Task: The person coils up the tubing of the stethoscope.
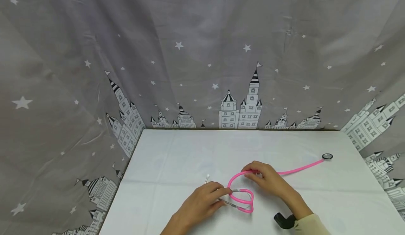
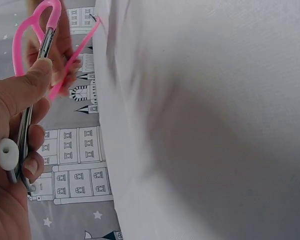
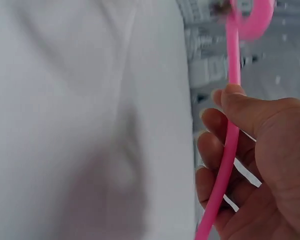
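Observation:
A pink stethoscope [image 1: 302, 167] stretches across the white table, its round metal chest piece [image 1: 327, 156] at the right end. My left hand [image 1: 204, 201] grips the metal ear tubes [image 2: 46, 45], thumb on one side and fingers curled round the other. One white ear tip [image 2: 9, 154] shows beside the palm in the left wrist view. The pink tubing loops round between the hands. My right hand [image 1: 269, 178] pinches the tubing [image 3: 233, 65] between thumb and forefinger, the remaining fingers curled loosely behind it.
The white table [image 1: 164, 157] lies beneath both hands. A grey curtain [image 1: 196, 27] printed with stars and castles rises behind and at the sides. Near the right wrist is a black curved object [image 1: 283, 221], apparently the wrist camera's mount.

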Motion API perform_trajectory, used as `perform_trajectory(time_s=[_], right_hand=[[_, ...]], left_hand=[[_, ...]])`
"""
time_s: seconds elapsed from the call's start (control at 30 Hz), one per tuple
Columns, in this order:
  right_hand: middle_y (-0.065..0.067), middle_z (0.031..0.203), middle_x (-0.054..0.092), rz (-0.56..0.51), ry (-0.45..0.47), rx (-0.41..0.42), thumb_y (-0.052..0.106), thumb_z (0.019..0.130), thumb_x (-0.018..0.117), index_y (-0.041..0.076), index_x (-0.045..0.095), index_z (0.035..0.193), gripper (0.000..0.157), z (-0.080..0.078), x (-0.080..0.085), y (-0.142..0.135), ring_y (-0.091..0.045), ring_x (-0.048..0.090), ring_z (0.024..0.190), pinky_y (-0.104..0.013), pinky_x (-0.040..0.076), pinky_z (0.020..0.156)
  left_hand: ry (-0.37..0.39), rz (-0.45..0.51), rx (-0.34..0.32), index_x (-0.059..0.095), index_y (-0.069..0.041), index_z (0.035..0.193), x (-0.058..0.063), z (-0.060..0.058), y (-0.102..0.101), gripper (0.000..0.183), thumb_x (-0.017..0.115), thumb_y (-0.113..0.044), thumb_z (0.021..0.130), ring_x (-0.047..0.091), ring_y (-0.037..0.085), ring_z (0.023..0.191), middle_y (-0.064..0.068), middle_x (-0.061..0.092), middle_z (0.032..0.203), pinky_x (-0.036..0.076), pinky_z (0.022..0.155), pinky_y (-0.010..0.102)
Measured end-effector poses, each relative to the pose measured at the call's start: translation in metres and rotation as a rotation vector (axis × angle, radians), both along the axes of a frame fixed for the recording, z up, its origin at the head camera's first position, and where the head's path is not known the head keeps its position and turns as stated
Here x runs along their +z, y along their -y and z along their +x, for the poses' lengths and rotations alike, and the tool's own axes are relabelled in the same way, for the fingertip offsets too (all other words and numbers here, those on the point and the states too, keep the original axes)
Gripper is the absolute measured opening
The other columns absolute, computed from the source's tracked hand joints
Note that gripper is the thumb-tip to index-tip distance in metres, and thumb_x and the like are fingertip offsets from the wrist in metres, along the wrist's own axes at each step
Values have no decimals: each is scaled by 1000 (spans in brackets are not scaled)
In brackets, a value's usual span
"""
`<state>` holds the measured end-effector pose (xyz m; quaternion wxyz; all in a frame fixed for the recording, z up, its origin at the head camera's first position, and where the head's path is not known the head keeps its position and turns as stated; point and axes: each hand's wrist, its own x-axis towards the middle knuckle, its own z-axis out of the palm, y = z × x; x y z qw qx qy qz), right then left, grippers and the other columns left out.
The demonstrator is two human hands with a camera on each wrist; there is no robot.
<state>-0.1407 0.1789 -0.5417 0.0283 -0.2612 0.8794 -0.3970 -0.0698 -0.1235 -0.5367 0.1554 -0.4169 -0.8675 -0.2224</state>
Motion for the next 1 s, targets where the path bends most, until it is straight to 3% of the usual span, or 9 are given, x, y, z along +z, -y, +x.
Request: perform_trajectory(time_s=[0.23, 0.4, 0.63, 1.0], right_hand=[[12, 101, 77, -40, -138, -167, 13, 96, 81, 25, 81, 108, 17, -8, -15, -38, 1, 63, 89, -21, 55, 79], [10, 96, 76, -71, -172, -196, 10, 93, 83, 22, 82, 106, 18, -8, -19, -44, 1, 60, 84, -17, 51, 76], [12, 95, 75, -27, -123, -219, 13, 94, 83, 25, 82, 106, 17, -1, -25, -38, 2, 56, 81, -20, 50, 73], [20, 93, 73, 31, -62, -253, 20, 95, 84, 33, 80, 105, 16, 29, -33, -24, 3, 54, 79, -21, 48, 71]], left_hand=[[-1, -3, 8, 74, -28, 129, 6, 2, 1, 42, 90, -25, 89, 69, 4, 101, -10, 70, 114, 55, 89, 14], [-23, 13, 1, 75, -29, 127, 6, 3, 0, 43, 91, -25, 88, 67, 4, 96, -9, 70, 112, 53, 85, 13], [-81, 70, 8, 75, -27, 126, 6, -1, 2, 44, 93, -21, 85, 65, 5, 91, -8, 70, 112, 52, 83, 11], [-7, 112, 145, 74, -24, 124, 13, -12, 21, 41, 90, -15, 87, 68, 8, 100, -7, 71, 114, 56, 86, 17]])
